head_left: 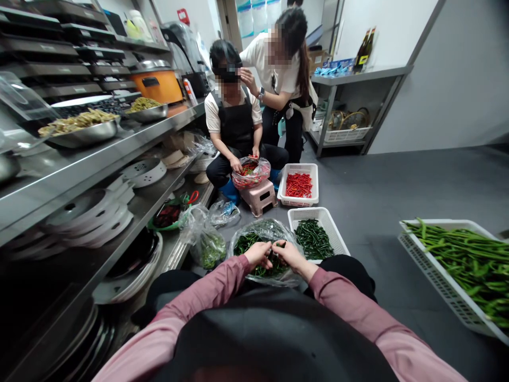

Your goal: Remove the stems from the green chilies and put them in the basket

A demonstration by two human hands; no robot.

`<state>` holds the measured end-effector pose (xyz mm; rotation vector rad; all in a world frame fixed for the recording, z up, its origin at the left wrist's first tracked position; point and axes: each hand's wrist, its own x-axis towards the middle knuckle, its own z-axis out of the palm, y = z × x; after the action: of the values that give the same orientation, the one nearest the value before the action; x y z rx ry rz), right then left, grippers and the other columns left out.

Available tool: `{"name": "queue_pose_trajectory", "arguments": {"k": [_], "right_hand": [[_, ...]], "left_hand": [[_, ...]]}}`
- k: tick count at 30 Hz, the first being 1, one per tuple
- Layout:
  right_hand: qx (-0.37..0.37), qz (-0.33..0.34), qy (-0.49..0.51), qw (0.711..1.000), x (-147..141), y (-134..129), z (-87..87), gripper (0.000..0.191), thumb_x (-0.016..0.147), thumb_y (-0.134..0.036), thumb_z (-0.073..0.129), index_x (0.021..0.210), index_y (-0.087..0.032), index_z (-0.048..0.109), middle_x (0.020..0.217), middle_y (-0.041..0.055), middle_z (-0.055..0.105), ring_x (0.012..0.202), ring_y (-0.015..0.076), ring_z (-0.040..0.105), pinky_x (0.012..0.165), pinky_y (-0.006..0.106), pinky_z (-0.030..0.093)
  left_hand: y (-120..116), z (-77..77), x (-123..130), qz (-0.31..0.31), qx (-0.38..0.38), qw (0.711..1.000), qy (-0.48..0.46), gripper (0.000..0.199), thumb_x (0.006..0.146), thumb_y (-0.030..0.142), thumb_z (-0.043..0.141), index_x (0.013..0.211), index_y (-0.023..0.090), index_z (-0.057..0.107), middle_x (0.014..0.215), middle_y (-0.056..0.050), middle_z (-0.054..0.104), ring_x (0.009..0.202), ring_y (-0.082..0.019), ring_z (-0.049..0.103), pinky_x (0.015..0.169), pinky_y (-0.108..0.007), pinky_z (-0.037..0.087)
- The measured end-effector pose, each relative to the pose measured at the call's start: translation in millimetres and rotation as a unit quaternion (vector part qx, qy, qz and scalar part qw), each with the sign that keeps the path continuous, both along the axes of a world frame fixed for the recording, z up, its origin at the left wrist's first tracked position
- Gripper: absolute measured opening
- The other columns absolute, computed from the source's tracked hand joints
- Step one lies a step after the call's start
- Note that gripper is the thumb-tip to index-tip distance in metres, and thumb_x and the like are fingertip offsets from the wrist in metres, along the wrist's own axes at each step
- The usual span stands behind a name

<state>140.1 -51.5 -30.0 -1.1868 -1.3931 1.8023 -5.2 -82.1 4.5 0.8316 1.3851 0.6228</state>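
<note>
Your left hand (259,254) and right hand (289,253) meet over green chillies (245,242) in a clear bag (293,279), fingers curled; whether they pinch anything cannot be told. Just beside: a white basket (338,240).

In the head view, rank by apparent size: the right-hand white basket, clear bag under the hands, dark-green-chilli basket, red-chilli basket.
1. Right-hand white basket
2. Clear bag
3. Dark-green-chilli basket
4. Red-chilli basket
Differing distances leave real sizes unsure.
</note>
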Motion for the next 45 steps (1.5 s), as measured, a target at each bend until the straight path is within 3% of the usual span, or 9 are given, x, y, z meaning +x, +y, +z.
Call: {"name": "queue_pose_trajectory", "arguments": {"k": [5,12,17,25,31,34,38,40,45], "right_hand": [[-0.094,-0.076,0.152,0.981,7.4,8.3,9.3,0.033,0.067,-0.040,0.068,0.068,-0.019,0.042,0.053,-0.0074,0.039,0.040,0.0031,0.028,0.039,0.019,0.021],[-0.153,-0.135,0.185,0.961,5.6,7.9,6.9,0.036,0.066,-0.035,0.070,0.071,-0.020,0.038,0.059,-0.0069,0.042,0.042,0.0038,0.033,0.040,0.019,0.025],[-0.148,-0.041,0.176,0.972,3.5,4.4,6.1,0.024,0.069,-0.035,0.069,0.077,-0.018,0.054,0.068,-0.0013,0.052,0.045,0.0044,0.032,0.042,0.021,0.023],[-0.204,-0.062,0.178,0.961,4.2,5.1,18.3,0.018,0.078,-0.031,0.061,0.071,-0.016,0.055,0.062,-0.0015,0.050,0.045,0.0054,0.034,0.043,0.021,0.028],[-0.296,-0.048,0.215,0.929,-1.6,-0.7,27.1,0.017,0.080,-0.029,0.063,0.074,-0.017,0.053,0.061,-0.0021,0.053,0.045,0.0057,0.041,0.045,0.019,0.035],[-0.300,-0.062,0.243,0.920,1.1,2.1,32.8,0.013,0.081,-0.024,0.058,0.074,-0.016,0.051,0.060,-0.0018,0.054,0.045,0.0059,0.041,0.044,0.019,0.034],[-0.258,-0.128,0.231,0.929,3.9,6.0,33.8,0.016,0.082,-0.022,0.051,0.068,-0.017,0.045,0.055,-0.0022,0.052,0.042,0.0067,0.039,0.041,0.020,0.031],[-0.272,-0.113,0.199,0.935,2.4,4.5,31.6,0.018,0.082,-0.024,0.051,0.067,-0.018,0.044,0.053,-0.0022,0.050,0.042,0.0077,0.040,0.040,0.021,0.030],[-0.312,-0.053,0.184,0.930,-2.2,-1.2,34.0,0.022,0.079,-0.027,0.059,0.067,-0.019,0.042,0.050,-0.0037,0.049,0.042,0.0069,0.038,0.041,0.020,0.031]], "left_hand": [[-6.8,-6.7,-13.5,-0.134,0.040,0.988,0.066,0.032,0.076,0.044,0.064,0.068,0.015,0.056,0.066,-0.002,0.066,0.032,-0.006,0.040,0.036,-0.022,0.026],[-14.4,-16.4,-12.6,-0.162,0.068,0.977,0.124,0.024,0.077,0.036,0.061,0.071,0.013,0.066,0.053,0.004,0.054,0.035,-0.006,0.035,0.040,-0.023,0.023],[-14.2,-20.1,-9.6,-0.183,0.138,0.961,0.157,0.028,0.078,0.034,0.059,0.061,0.012,0.066,0.045,0.004,0.045,0.043,-0.007,0.035,0.045,-0.022,0.026],[-34.7,-6.0,-5.4,-0.045,0.206,0.972,0.104,0.024,0.079,0.035,0.056,0.073,0.013,0.065,0.052,0.003,0.049,0.044,-0.007,0.039,0.046,-0.021,0.031],[-40.4,9.2,0.4,0.003,0.305,0.948,0.094,0.025,0.078,0.037,0.061,0.075,0.013,0.066,0.059,0.001,0.056,0.051,-0.007,0.045,0.052,-0.020,0.037],[-30.1,11.7,-9.2,-0.008,0.258,0.965,0.046,0.031,0.080,0.042,0.059,0.079,0.011,0.065,0.056,0.001,0.055,0.046,-0.007,0.045,0.047,-0.020,0.036],[-18.1,9.3,-32.7,-0.084,0.195,0.976,0.049,0.031,0.074,0.040,0.066,0.069,0.009,0.065,0.053,0.001,0.054,0.048,-0.007,0.046,0.049,-0.019,0.036],[-17.6,7.9,-36.6,-0.101,0.188,0.977,0.023,0.031,0.070,0.040,0.069,0.068,0.009,0.065,0.057,0.000,0.057,0.052,-0.007,0.047,0.052,-0.019,0.038],[-24.0,8.3,-19.8,-0.043,0.148,0.975,-0.158,0.042,0.058,0.048,0.077,0.067,0.011,0.060,0.062,-0.001,0.059,0.054,-0.007,0.049,0.056,-0.023,0.042]]}}
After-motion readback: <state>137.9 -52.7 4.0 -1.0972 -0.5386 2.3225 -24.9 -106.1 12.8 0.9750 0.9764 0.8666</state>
